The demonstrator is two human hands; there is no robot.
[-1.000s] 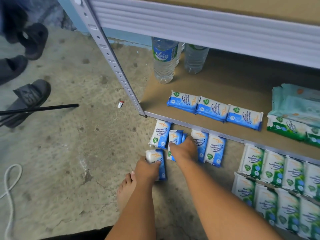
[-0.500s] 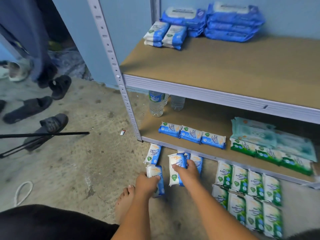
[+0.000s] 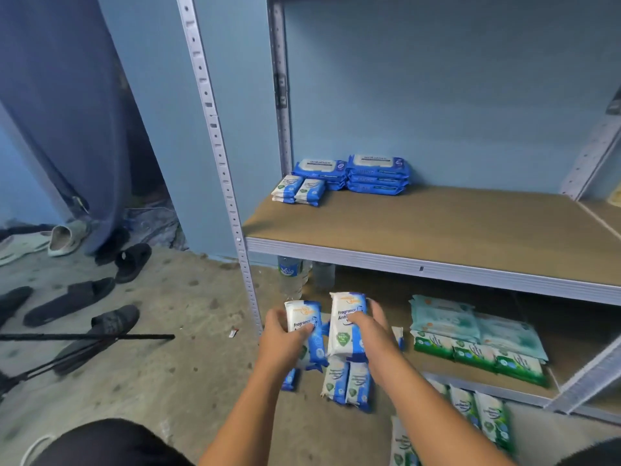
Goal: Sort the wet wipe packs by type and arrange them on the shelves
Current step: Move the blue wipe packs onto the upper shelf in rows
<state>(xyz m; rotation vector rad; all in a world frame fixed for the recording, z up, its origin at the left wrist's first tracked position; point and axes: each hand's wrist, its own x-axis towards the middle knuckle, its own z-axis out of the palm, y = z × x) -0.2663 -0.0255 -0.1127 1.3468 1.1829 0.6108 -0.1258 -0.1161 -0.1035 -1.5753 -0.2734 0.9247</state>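
The left hand (image 3: 281,343) curls its fingers round 1 blue-and-white plastic wipe pack (image 3: 302,317). The right hand (image 3: 371,334) grips a taller blue-and-white pack (image 3: 346,322). Both are held upright, side by side, above 2 similar packs (image 3: 358,385) lying on the grey concrete floor (image 3: 168,381), before the brown wooden lower shelf (image 3: 578,334).

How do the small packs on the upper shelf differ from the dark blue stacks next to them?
The small packs are narrow, white and light blue; the dark blue stacks hold wider packs with white lid panels. The small packs form a low pile in front; the dark blue stacks rise higher. Both lie flat on the upper shelf.
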